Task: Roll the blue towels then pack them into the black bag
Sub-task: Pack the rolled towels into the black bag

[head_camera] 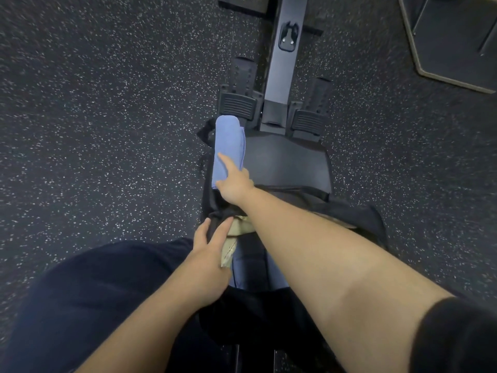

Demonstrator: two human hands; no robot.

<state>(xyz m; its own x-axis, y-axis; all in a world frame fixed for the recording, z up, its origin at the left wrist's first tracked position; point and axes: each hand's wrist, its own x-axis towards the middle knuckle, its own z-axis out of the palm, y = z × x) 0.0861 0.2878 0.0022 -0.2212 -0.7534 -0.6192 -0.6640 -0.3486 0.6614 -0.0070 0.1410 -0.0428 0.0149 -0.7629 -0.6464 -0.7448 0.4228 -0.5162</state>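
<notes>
- Rolled blue towel: lay lengthwise along the left edge of the rowing machine's seat platform, its far end rounded and reaching almost to the left footplate; its near end met the right hand.
- Right hand: reached forward across the bag, index finger extended along the top of the towel, thumb at the roll's near left corner; the remaining fingers were hidden behind the hand, so how fully they wrapped the towel could not be told.
- Left hand: rested at the left edge of the black bag, fingers fairly straight and laid against the dark fabric at the bag's opening, thumb spread to the left.
- Black bag: lay between the person's legs on the machine, its mouth facing the towel; a tan lining or cloth showed at the opening, and a patch of blue fabric was visible just below it, under the right forearm.
- Machine rail: ran away from the platform between the two footplates, the right footplate just beside it.
- Speckled rubber floor: extended broadly to the left and right of the machine.
- A framed dark object occupied the upper right corner, well apart from the hands.
</notes>
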